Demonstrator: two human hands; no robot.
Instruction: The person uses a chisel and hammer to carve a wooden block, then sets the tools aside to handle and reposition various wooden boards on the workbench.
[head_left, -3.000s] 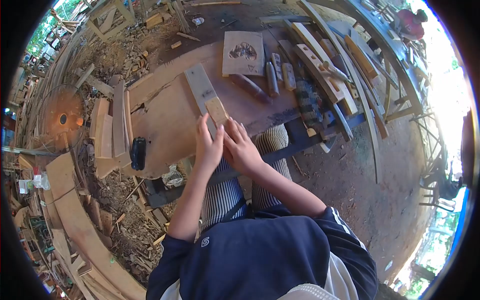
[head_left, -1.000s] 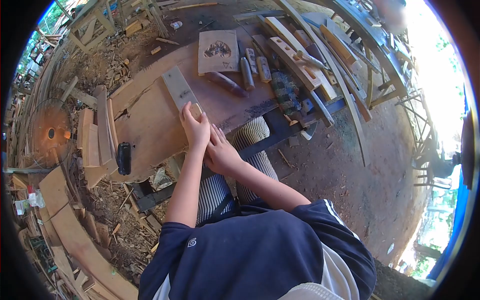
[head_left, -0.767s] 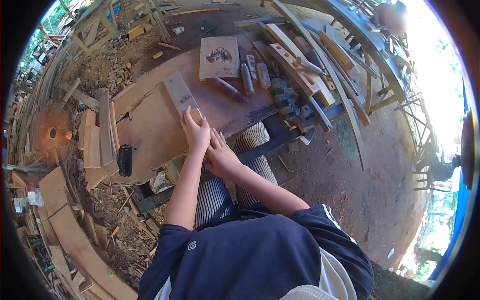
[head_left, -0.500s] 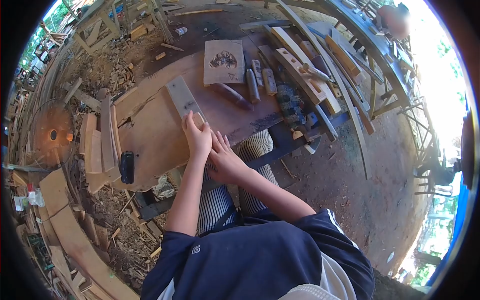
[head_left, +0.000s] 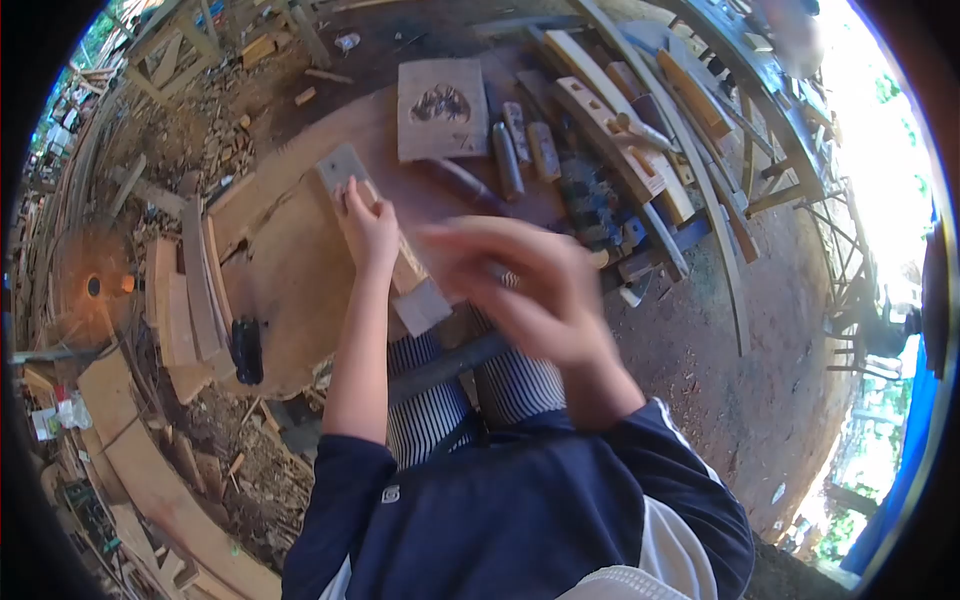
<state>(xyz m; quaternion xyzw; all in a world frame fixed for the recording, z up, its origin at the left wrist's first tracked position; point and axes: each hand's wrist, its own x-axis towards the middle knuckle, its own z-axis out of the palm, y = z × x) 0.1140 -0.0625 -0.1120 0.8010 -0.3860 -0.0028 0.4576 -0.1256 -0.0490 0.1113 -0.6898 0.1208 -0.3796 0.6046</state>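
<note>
My left hand point(head_left: 370, 228) is closed around a pale narrow wood piece point(head_left: 408, 268), holding it along a flat grey board point(head_left: 424, 309). The board lies slanted on the workbench top, its near end by my knees; my fingers hide part of the wood piece. Off to the right, my right hand point(head_left: 545, 290) is raised above my lap, touching neither piece. It is blurred, with fingers stretched leftward and a gap between them and the thumb; nothing shows in it.
A carved panel point(head_left: 440, 108) lies at the bench's far side, near a dark mallet-like wooden piece point(head_left: 462, 182) and several cylindrical handles point(head_left: 506, 160). Long wood strips and planes point(head_left: 610, 135) crowd the right. A black object point(head_left: 246, 350) sits at the left edge; a fan point(head_left: 95, 287) stands beyond.
My right hand has lifted off the wood and swung right, towards the camera. My left hand has moved slightly up and left, and more of the wood piece and the board's near end shows.
</note>
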